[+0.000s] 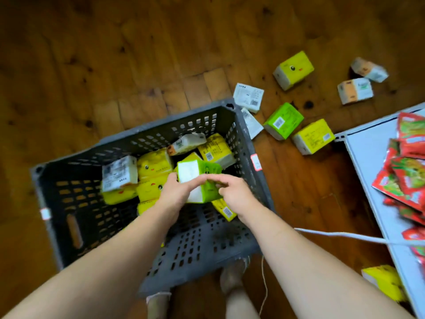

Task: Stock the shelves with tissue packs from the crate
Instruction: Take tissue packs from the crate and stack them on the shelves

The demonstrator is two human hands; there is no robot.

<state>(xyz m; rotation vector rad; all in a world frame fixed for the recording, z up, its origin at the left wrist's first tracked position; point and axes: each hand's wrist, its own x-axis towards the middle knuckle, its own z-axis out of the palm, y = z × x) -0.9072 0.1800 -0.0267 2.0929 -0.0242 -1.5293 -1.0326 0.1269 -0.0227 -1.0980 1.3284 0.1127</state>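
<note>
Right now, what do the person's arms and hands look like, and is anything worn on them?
The left forearm and the right forearm are bare; no sleeve shows up to the picture's edge. The left hand and the right hand wear no gloves. I see no watch, bracelet or ring, though the picture is slightly blurred.

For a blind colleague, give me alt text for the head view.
The left hand and right hand hold a green pack over a grey crate of tissue packs. On the wood floor lie other packs, beside a shelf with red packets.
</note>
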